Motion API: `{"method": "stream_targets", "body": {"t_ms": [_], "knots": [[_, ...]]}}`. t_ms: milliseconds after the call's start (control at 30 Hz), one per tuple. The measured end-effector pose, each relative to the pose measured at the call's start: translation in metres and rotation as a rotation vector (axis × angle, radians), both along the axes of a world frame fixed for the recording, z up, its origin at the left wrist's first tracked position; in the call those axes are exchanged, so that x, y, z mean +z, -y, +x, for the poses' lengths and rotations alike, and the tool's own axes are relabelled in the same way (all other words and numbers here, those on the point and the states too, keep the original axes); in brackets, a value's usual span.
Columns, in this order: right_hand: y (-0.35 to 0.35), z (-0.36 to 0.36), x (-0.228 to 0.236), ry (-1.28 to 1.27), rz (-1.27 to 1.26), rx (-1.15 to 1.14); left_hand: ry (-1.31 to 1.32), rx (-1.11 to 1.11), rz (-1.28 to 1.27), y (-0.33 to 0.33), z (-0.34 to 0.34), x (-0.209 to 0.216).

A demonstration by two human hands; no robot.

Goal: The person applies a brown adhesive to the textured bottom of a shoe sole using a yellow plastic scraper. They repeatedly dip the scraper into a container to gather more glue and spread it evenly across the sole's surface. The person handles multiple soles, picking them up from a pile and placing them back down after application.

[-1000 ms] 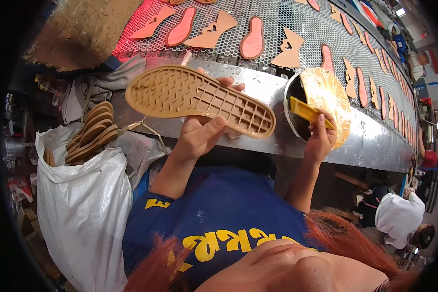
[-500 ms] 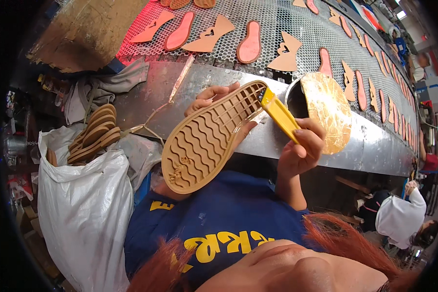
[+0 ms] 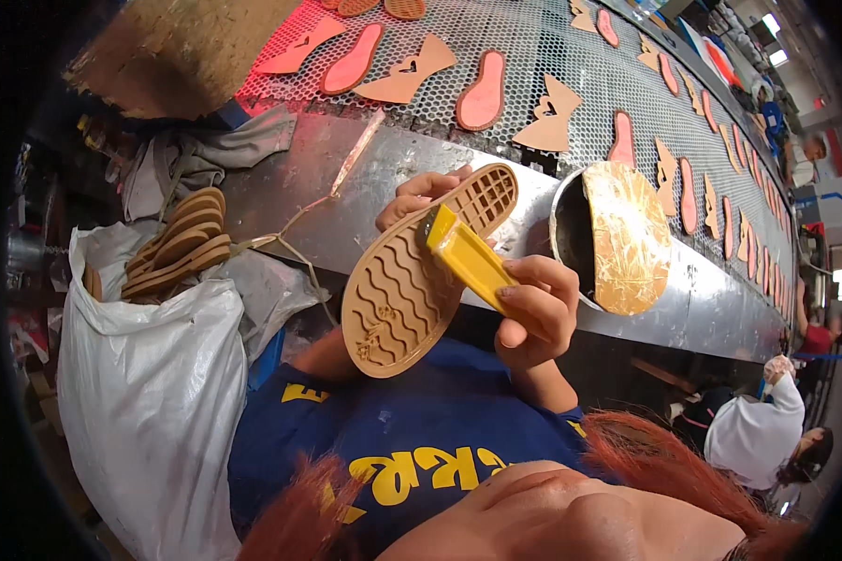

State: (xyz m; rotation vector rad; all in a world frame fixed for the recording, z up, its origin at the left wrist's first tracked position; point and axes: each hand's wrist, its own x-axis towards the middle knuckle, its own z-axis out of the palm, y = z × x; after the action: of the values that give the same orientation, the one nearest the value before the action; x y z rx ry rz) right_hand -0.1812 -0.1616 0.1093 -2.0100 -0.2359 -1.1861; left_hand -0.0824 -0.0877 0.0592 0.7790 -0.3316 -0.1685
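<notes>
A tan shoe sole hangs tilted over the metal ledge, its wavy and gridded tread facing me. My left hand grips it from behind, with fingers showing at the far edge; the rest of that hand is hidden. In my right hand is a flat yellow-handled brush, pinched between thumb and fingers. Its dark, short tip overlaps the middle of the sole; whether it touches the tread or the edge behind, I cannot tell. Right of the sole stands a round metal pot, partly covered by a shiny yellowish lid.
Beyond the metal ledge, a mesh conveyor carries pink-faced insoles and tan cut-out straps. At left, a white sack holds several soles. A cardboard box stands far left. Another person is at right.
The brush has moved left and nearer, from the sole's narrow far end to its middle. The sole has shifted slightly right and turned a little edge-on.
</notes>
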Motion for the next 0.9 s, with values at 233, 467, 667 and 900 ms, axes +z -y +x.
{"method": "stream_targets", "body": {"t_ms": [233, 467, 667, 900], "knots": [[0.003, 0.005, -0.004, -0.016, 0.018, -0.031, 0.491, 0.363, 0.095, 0.015, 0.004, -0.013], [-0.022, -0.005, 0.017, 0.015, -0.144, 0.251, 0.613, 0.212, 0.167, 0.007, 0.009, -0.021], [-0.018, -0.006, 0.020, 0.008, -0.025, 0.167, 0.504, 0.055, -0.066, 0.011, 0.004, -0.026], [-0.026, -0.016, 0.021, 0.042, -0.059, 0.264, 0.448, -0.112, 0.215, -0.001, -0.010, -0.024]]}}
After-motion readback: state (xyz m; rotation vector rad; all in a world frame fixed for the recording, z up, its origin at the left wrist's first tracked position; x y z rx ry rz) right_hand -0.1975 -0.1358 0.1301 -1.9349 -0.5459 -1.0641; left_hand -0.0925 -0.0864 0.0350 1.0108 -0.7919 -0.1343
